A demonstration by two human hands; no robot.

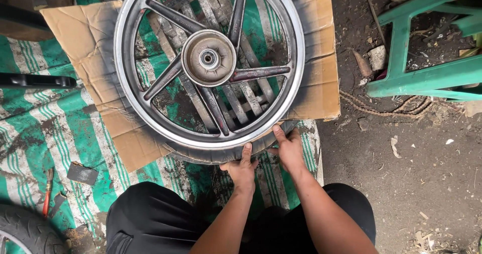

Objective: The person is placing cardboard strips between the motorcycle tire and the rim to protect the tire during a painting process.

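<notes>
Head view, wheel: a grey cast-metal motorcycle wheel with 5 spokes [209, 63] lies flat on a sheet of brown corrugated cardboard [95, 38] spread over a green-and-white striped tarp [40, 128] on the ground, just ahead of the person's knees
Head view, tyre: a black rubber tyre [201, 156] shows under the near edge of the rim
Left hand: left hand [242, 169] has its thumb up on the tyre's near edge; the grip looks curled on the rubber, though the fingers are hidden
Right hand: right hand [288, 148] lies just beside it, thumb pressing the rim's edge, fingers spread open, closed on nothing
Handling: judged heavy and stiff; the bare metal is likely slick and grimy, the rubber firm but yielding; the rim edge or a spoke offers the best hold
Orientation: the round hub [209, 58] faces straight up, so the axle line is vertical; a disc has no long axis
Around: a green plastic stool [427, 76] stands on the dirt at right; a second tyre [25, 231] is at bottom left
</notes>
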